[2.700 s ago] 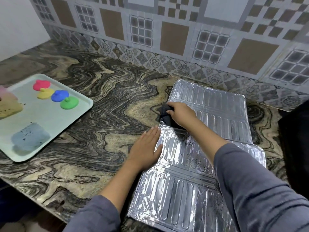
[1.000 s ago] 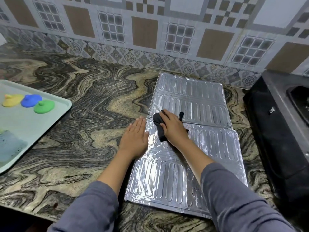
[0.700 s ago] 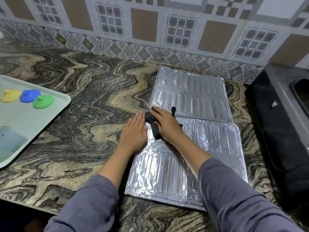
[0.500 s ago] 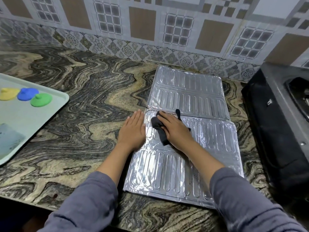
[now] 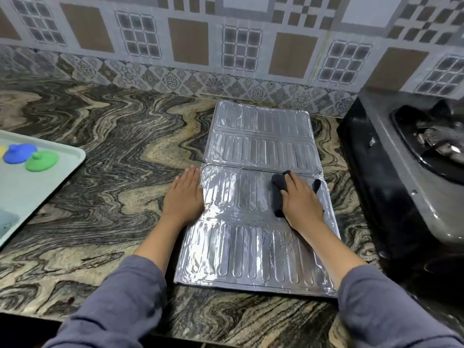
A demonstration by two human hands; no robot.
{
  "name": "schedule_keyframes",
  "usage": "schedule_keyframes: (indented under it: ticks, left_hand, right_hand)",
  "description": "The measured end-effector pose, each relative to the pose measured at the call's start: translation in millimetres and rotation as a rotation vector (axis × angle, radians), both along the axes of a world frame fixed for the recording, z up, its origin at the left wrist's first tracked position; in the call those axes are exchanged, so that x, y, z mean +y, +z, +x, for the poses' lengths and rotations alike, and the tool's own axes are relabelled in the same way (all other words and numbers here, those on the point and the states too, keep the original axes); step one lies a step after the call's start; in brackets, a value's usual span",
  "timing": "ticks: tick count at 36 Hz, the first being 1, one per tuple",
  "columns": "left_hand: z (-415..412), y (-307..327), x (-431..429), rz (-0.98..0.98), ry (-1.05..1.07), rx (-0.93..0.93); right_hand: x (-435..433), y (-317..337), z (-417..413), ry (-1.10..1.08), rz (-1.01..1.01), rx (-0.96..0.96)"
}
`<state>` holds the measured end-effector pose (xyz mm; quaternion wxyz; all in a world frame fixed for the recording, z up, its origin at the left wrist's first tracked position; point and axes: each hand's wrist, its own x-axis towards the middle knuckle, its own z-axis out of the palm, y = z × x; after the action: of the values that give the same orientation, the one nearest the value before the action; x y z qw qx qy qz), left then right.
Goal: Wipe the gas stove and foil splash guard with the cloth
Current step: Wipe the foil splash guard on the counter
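The right hand (image 5: 301, 199) has slid the cloth (image 5: 277, 194) from the foil's (image 5: 251, 247) left edge to its right side. Its fingers (image 5: 292, 179) lie straight, pressing the dark, bunched cloth onto the ribbed, shiny sheet. The left hand (image 5: 184, 197) rests flat across the foil's left edge on the veined stone surface (image 5: 113, 159). Far left of those fingers, a pale tray (image 5: 50, 187) holds a blue lid (image 5: 18, 153) and a green lid (image 5: 41, 160). The black stove (image 5: 401, 172) stands just right of the foil.

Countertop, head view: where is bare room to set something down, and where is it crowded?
The broad marble countertop between the tray and the foil splash guard is bare. Crowded: left hand at the guard's edge, right hand pressing the cloth on it, only a narrow strip before the gas stove.
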<state>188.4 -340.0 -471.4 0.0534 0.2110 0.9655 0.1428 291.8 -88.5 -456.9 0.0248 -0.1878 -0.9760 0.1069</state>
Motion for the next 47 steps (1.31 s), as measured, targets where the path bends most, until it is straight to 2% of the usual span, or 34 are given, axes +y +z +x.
schedule_keyframes:
  ticks: [6, 11, 16, 24, 32, 47]
  left_hand:
    - [-0.8, -1.3, -0.1, 0.012, -0.007, -0.004]
    - [0.1, 7.3, 0.6, 0.018, -0.016, -0.013]
    - [10.4, 19.7, -0.4, 0.058, -0.048, 0.105]
    - [62.6, 3.9, -27.5, 0.051, -0.065, -0.010]
    - [79.9, -1.2, -24.6, 0.044, -0.033, -0.004]
    - [76.5, -5.5, -25.9, 0.026, -0.044, -0.004]
  right_hand:
    - [15.5, 0.5, 19.7, -0.216, 0.052, -0.022]
    - [10.6, -0.4, 18.8, -0.229, 0.036, -0.005]
    - [9.5, 0.8, 19.9, -0.231, 0.029, -0.002]
    - [12.3, 1.3, 21.8, -0.201, 0.016, -0.010]
    - [-9.0, 1.0, 21.8, -0.222, 0.000, 0.008]
    - [-113.5, -2.0, -17.1, 0.052, -0.039, 0.000]
